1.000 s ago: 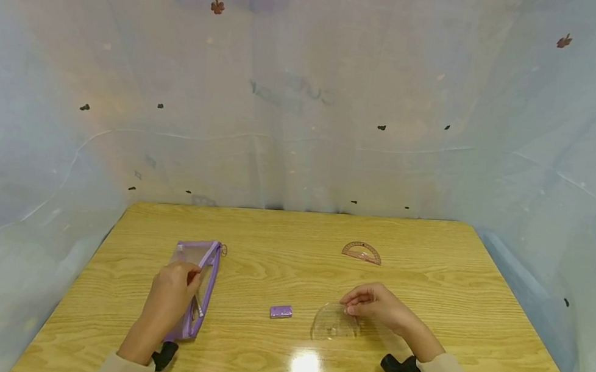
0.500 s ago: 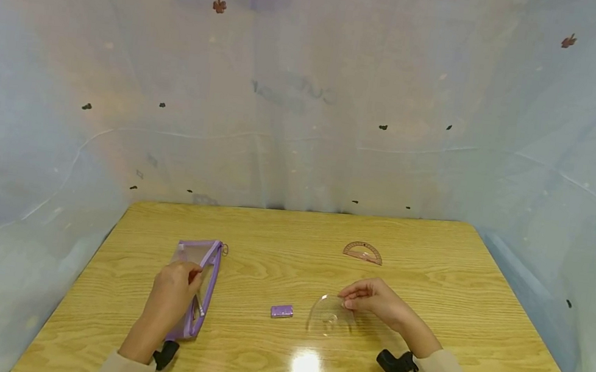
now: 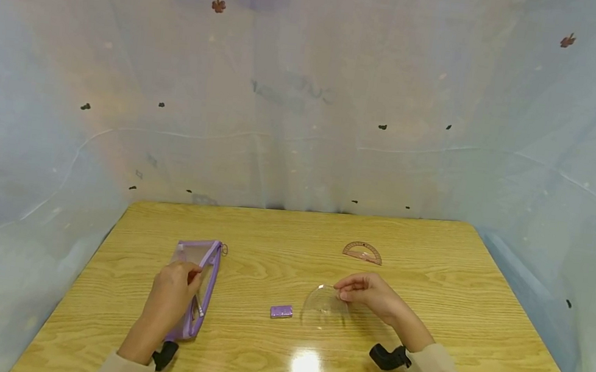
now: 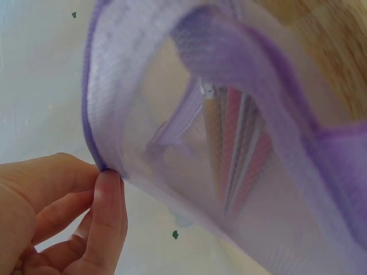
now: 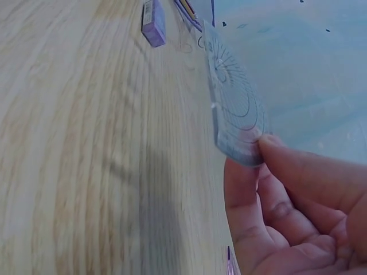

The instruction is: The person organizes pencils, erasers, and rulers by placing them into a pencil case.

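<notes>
My left hand (image 3: 172, 285) pinches the purple-trimmed edge of a see-through pencil case (image 3: 210, 294) on the left of the table. The case's mouth gapes, and several pencils (image 4: 229, 137) stand inside it in the left wrist view. Between thumb and fingers, my right hand (image 3: 368, 293) pinches the curved edge of a clear protractor (image 5: 236, 106). That protractor is held tilted above the table, with its shadow on the wood in the right wrist view. A purple eraser (image 3: 281, 312) lies between the two hands, just left of the clear protractor.
Farther back on the wooden table (image 3: 281, 239) lies a pinkish protractor (image 3: 363, 252), beyond my right hand. A pale patterned curtain (image 3: 305, 119) hangs behind the table and along both sides. Black wrist-camera mounts (image 3: 389, 357) sit under both wrists.
My right hand has carried the clear protractor a little left and away from me, toward the eraser. The left hand stays on the pencil case in the same spot.
</notes>
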